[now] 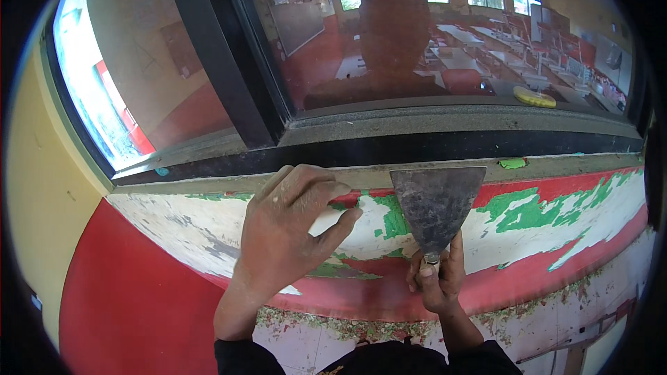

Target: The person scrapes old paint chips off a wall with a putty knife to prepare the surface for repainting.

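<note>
My right hand [441, 279] grips the short handle of a paint scraper [438, 205]. Its wide, dark, stained metal blade points upward, with the straight edge near the ledge under the window. Most of the handle is hidden by my fingers. To the left, my dusty left hand [288, 226] hovers in front of the wall with fingers bent and thumb apart, and no object shows in it. The low wall [333, 236] behind both hands carries patchy paint: white areas with green remnants, a red strip along the top and a red band below.
A dark-framed window [236, 62] rises above the ledge, and a yellow object [533, 96] shows near its lower right. Paint flakes [333, 326] litter the tiled floor along the wall's foot. A red and yellow wall [139, 285] adjoins at left.
</note>
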Tool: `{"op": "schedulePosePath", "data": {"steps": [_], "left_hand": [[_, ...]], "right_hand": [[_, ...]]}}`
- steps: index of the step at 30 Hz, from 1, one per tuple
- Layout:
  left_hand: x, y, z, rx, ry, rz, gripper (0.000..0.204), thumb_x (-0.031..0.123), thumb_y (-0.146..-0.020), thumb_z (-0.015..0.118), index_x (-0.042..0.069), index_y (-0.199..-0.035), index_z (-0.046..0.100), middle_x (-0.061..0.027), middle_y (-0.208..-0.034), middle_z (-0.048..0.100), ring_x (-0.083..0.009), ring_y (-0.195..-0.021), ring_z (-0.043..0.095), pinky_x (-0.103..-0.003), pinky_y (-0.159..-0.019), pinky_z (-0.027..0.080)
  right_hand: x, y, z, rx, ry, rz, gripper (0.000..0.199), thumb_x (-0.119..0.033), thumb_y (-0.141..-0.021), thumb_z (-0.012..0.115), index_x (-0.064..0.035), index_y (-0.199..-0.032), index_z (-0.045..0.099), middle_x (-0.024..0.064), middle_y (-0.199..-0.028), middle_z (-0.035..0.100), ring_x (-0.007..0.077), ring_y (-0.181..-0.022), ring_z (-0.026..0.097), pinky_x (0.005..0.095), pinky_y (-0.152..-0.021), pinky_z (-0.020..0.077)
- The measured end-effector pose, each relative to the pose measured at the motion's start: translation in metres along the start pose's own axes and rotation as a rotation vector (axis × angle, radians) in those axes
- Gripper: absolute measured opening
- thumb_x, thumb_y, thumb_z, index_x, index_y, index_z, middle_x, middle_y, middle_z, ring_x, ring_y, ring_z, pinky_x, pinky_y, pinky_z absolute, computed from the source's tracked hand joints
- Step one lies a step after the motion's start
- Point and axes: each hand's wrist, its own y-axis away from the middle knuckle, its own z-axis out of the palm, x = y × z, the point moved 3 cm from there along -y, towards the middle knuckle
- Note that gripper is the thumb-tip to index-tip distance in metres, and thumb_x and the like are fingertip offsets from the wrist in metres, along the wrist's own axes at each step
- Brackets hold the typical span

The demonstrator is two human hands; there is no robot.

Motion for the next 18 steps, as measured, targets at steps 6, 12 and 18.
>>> {"op": "schedulePosePath", "data": {"steps": [6, 12, 18], "left_hand": [[0.009, 0.028, 0.025, 0.293, -0.231, 0.063, 0.023, 0.008, -0.063, 0.076, 0.005, -0.081, 0.063, -0.0038, -0.084, 0.057, -0.0181, -0.066, 0.055, -0.030, -0.052, 0.041], [0.015, 0.037, 0.040, 0.419, -0.222, 0.011, 0.019, 0.006, -0.064, 0.075, 0.005, -0.080, 0.065, -0.0046, -0.081, 0.060, -0.0171, -0.061, 0.055, -0.028, -0.051, 0.040], [0.015, 0.033, 0.040, 0.432, -0.205, -0.029, 0.017, 0.002, -0.065, 0.072, 0.003, -0.080, 0.063, -0.0069, -0.082, 0.060, -0.0192, -0.062, 0.057, -0.030, -0.052, 0.041]], "right_hand": [[0.001, 0.001, 0.000, -0.027, 0.066, -0.042, 0.062, -0.004, -0.090, 0.042, 0.0040, -0.139, 0.005, 0.0077, -0.071, 0.050, 0.0086, -0.051, 0.045, 0.0227, -0.045, 0.0393], [0.001, 0.001, -0.001, -0.040, 0.118, -0.036, 0.065, -0.003, -0.090, 0.043, -0.0017, -0.141, 0.003, 0.0075, -0.071, 0.050, 0.0089, -0.052, 0.045, 0.0230, -0.045, 0.0401], [0.001, 0.002, -0.001, -0.042, 0.080, 0.022, 0.064, -0.002, -0.089, 0.043, -0.0010, -0.141, 0.005, 0.0071, -0.071, 0.051, 0.0085, -0.052, 0.045, 0.0227, -0.046, 0.0400]]}}
